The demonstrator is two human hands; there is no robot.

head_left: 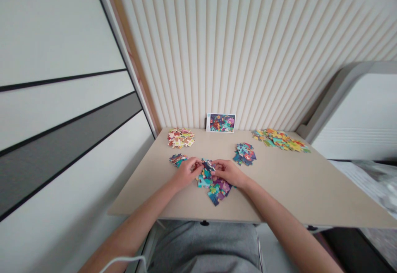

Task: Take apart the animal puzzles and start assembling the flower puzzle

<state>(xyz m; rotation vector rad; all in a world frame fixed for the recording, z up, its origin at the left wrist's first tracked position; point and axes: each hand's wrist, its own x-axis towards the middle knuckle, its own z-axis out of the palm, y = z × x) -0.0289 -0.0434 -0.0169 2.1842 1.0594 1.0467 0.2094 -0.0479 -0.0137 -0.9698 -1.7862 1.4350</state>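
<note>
Here, 2 hands [209,171], 5 puzzle piles [214,188], 1 picture card [221,123]

READABLE TEXT: none | picture card [222,123]: small blue mark [208,115] at top of white left margin, too small to read | wording, brand, numbers: none legible anywhere in view

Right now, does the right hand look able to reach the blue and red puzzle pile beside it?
Probably yes: the blue and red pile lies just beyond the right hand, and nothing seems to stand between them, though its fingers are busy at the nearest pile.
</note>
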